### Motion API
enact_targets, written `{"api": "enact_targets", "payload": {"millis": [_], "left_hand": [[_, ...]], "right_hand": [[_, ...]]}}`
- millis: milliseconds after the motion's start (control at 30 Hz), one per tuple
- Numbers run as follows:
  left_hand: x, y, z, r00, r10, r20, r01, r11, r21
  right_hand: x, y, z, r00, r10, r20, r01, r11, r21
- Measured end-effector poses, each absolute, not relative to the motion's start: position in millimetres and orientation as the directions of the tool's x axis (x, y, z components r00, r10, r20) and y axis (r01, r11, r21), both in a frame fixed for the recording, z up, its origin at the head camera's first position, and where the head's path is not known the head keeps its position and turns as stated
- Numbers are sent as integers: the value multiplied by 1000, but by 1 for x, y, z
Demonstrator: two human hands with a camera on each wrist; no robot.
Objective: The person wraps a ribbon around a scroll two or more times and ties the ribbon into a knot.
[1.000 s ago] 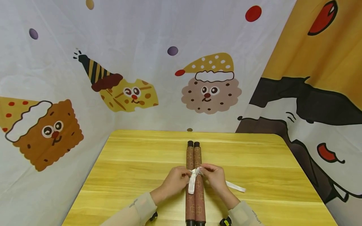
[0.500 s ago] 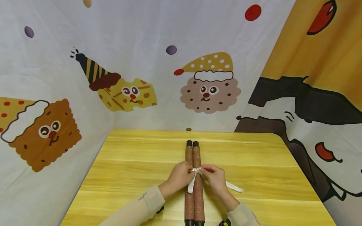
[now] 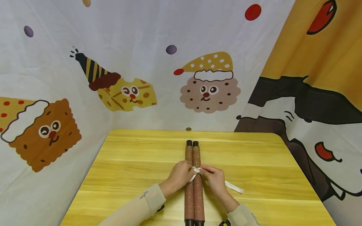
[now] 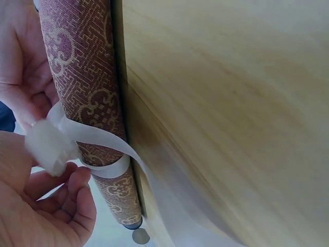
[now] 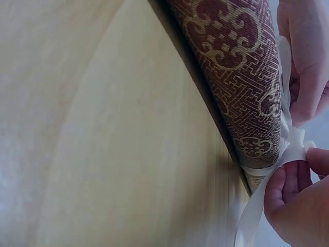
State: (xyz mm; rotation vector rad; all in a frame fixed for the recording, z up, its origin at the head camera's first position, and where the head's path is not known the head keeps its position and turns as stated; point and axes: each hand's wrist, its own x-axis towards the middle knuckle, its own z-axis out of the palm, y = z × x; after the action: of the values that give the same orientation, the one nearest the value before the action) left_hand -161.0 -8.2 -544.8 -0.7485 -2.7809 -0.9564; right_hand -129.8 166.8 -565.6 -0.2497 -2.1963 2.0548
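Observation:
Two brown patterned scrolls (image 3: 190, 194) with black end knobs lie side by side, lengthwise on the table. A white ribbon (image 3: 196, 170) is wrapped around their middle, with a knot or loop on top. From the left, my left hand (image 3: 178, 176) pinches the ribbon at the knot. My right hand (image 3: 216, 180) pinches it from the right side. The left wrist view shows a blurred ribbon loop (image 4: 50, 146) by the left fingers, and a strip (image 4: 105, 138) crossing the scroll. In the right wrist view, thumb and fingers hold the ribbon (image 5: 294, 146) beside the scroll (image 5: 234, 77).
A ribbon tail (image 3: 234, 187) lies on the wooden table (image 3: 135, 157) to the right of the right hand. Behind the table hangs a white curtain (image 3: 135, 40) printed with cartoon biscuits and cheese.
My left hand has shifted right, onto the scrolls beside the knot. The ribbon end that hung down over the scrolls is now drawn up toward the left hand. The right hand stays nearly in place.

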Motion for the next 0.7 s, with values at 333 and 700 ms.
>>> {"api": "enact_targets", "payload": {"millis": [333,700], "left_hand": [[-161,-13,-548,-888,359,289,459,637,619],[-158,-15,-547,-889,354,292,456,605,653]], "right_hand": [[-131,162,-565,-985,173,25,1,146,-989],[-139,151,-564,-988,139,72,-36,247,-968]]}}
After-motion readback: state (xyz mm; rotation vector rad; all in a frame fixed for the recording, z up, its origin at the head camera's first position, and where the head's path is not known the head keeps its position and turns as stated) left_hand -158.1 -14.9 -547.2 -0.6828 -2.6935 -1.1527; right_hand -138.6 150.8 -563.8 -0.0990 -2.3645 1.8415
